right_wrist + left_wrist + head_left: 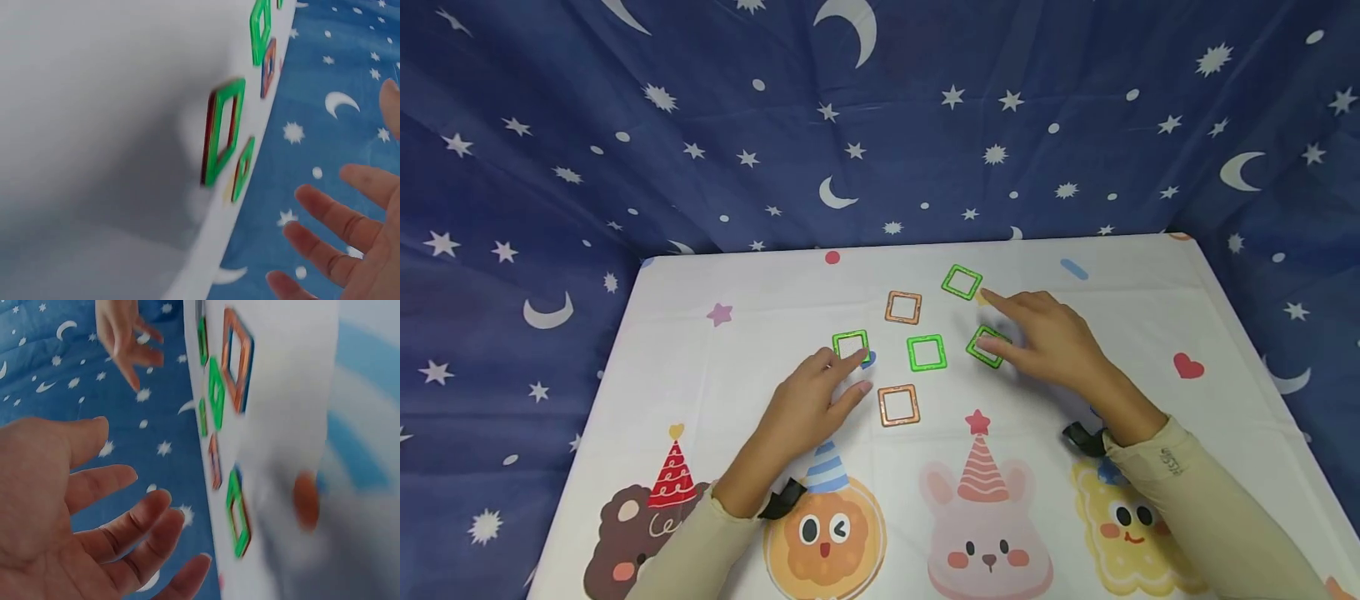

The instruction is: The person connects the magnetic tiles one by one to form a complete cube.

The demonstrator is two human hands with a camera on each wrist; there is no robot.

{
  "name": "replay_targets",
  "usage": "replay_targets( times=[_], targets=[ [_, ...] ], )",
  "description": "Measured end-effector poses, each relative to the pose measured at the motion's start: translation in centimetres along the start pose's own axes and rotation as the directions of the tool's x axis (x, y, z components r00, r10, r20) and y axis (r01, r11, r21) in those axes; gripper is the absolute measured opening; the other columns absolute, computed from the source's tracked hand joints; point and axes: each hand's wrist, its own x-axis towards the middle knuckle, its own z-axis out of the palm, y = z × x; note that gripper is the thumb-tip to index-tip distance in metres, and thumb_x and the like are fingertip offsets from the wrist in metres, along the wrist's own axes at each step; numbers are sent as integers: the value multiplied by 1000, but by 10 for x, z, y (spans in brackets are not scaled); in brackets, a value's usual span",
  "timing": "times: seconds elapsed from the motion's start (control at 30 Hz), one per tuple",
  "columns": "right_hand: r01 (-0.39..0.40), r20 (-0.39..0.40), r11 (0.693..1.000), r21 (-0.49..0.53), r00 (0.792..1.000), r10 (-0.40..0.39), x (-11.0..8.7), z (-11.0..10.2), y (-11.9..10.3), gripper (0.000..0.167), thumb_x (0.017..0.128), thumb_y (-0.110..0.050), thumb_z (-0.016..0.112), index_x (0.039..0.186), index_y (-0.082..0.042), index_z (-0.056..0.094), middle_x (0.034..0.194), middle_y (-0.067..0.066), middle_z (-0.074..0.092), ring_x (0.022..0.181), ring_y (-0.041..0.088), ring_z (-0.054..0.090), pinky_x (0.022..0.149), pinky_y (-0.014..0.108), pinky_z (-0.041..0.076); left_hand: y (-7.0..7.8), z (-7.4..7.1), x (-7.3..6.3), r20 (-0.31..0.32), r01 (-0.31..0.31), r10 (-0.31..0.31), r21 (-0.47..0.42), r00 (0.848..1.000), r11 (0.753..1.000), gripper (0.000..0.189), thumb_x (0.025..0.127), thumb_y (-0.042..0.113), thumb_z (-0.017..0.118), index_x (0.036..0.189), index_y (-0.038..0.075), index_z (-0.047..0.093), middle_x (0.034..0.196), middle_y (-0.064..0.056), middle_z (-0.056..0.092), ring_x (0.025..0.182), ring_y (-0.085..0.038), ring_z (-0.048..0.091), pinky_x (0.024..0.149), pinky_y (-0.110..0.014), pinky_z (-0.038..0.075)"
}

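Observation:
Square magnetic-tile-like frames, several green and two orange, lie flat on the white table. My left hand hovers with fingers spread, its index fingertip overlapping the left green square frame in the head view. My right hand is spread over the right side, thumb above the right green square frame and index fingertip beside the far green square frame. Between the hands lie a middle green square frame, an upper orange square frame and a lower orange square frame. Both wrist views show empty palms.
A white tablecloth printed with cartoon animals and party hats covers the table. Behind and beside it hangs a dark blue curtain with moons and stars. Black straps sit at both wrists.

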Motion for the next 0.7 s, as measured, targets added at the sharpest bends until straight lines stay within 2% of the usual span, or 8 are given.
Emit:
replay_targets(
  times=[0.13, 0.3, 0.47, 0.7],
  targets=[
    [43, 23, 998, 45, 999, -44, 11, 11, -9, 62, 90, -57, 72, 139, -21, 66, 120, 12, 70, 114, 33, 63, 89, 55, 53, 0, 15, 10, 54, -17, 23, -114, 998, 993, 46, 99, 41, 67, 140, 21, 65, 87, 1, 58, 72, -9, 46, 62, -25, 42],
    [42, 102, 993, 113, 993, -54, 24, 27, -18, 51, 89, -51, 76, 131, -22, 72, 112, 6, 72, 105, 26, 62, 84, 46, 53, -5, 29, 22, 124, -10, 37, -211, 992, 977, 43, 96, 39, 71, 135, 21, 69, 80, 11, 55, 71, -7, 49, 65, -25, 43],
    [41, 173, 984, 173, 982, -71, 39, 39, -24, 45, 89, -45, 79, 126, -20, 75, 113, 5, 72, 108, 25, 62, 91, 47, 50, -11, 35, 25, 212, 6, 41, -217, 976, 976, 46, 93, 40, 75, 136, 24, 69, 79, 8, 56, 74, -9, 49, 70, -26, 41],
    [59, 183, 962, 266, 977, -110, 54, 49, -25, 36, 85, -35, 84, 115, -16, 80, 108, 2, 75, 104, 22, 67, 91, 43, 51, -14, 41, 26, 268, -51, 95, -168, 959, 984, 58, 84, 46, 82, 137, 27, 68, 85, 2, 56, 75, -11, 43, 67, -26, 35]
  ],
)
